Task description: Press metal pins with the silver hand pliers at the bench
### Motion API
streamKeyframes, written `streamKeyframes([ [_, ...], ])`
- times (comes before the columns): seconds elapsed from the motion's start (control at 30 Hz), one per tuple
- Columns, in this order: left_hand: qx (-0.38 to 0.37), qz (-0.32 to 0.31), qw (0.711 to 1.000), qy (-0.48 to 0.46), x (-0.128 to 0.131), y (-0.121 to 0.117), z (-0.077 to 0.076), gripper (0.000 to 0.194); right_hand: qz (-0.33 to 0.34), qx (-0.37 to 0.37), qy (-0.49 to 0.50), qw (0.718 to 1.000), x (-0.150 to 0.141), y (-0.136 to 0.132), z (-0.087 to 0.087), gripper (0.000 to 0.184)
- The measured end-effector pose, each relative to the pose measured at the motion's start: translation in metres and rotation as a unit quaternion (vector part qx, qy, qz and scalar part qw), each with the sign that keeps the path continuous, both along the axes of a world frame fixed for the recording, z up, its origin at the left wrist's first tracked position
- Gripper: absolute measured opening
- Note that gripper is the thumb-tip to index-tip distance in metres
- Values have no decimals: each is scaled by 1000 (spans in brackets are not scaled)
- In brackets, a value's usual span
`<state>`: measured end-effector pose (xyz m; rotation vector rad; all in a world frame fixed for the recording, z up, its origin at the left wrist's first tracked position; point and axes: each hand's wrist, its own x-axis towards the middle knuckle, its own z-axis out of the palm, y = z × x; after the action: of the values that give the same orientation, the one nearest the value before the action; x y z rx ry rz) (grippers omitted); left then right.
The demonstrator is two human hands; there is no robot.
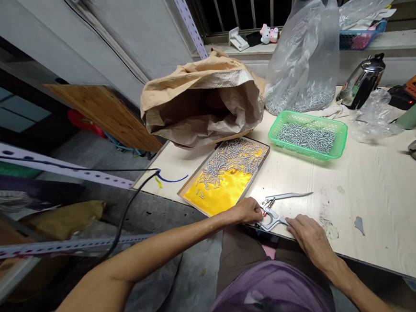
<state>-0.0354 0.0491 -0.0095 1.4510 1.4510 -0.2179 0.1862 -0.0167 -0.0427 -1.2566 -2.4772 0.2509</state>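
Note:
A silver hand tool that looks like pruning shears, with a coil spring and a long slim arm, lies at the table's front edge. My left hand is at its left end, fingers closed in a pinch; a small red spot shows by the fingertips, and what they hold is hidden. My right hand has its fingers closed on the tool's right end. Left of the tool lies a shallow tray with a yellow bottom, small metal pins heaped over its far part.
A green plastic basket of similar metal pieces stands behind. A brown paper sack gapes open beyond the tray. Further back are a clear plastic bag and a metal kettle. A black cable hangs at the left edge.

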Motion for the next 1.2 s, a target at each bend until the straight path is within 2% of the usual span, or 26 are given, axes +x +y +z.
streamKeyframes([
  [0.17,-2,-13,1000,16,3,0,2,14,-10,38,-14,999,-2,-2,0,19],
  [0.33,58,-53,996,37,5,2,2,12,-4,55,-23,998,-3,-2,0,19],
  [0.43,27,-63,997,42,4,5,3,11,-6,51,-26,998,-4,-3,0,19],
  [0.63,-77,-6,997,11,0,6,1,12,-2,-14,-31,999,1,-1,1,21],
  [0.7,-96,12,995,4,0,5,0,13,-5,-25,-37,999,7,7,1,33],
  [0.83,-113,34,993,-7,0,4,1,12,2,-24,-91,996,19,28,-4,78],
  [0.9,-114,43,993,-6,1,3,2,11,20,-42,-124,991,22,38,-6,90],
  [1.03,-113,47,992,-8,0,2,3,13,38,-61,-151,986,20,51,-2,98],
  [1.2,-109,56,992,-16,-2,0,-1,16,24,-45,-135,990,13,54,5,95],
])
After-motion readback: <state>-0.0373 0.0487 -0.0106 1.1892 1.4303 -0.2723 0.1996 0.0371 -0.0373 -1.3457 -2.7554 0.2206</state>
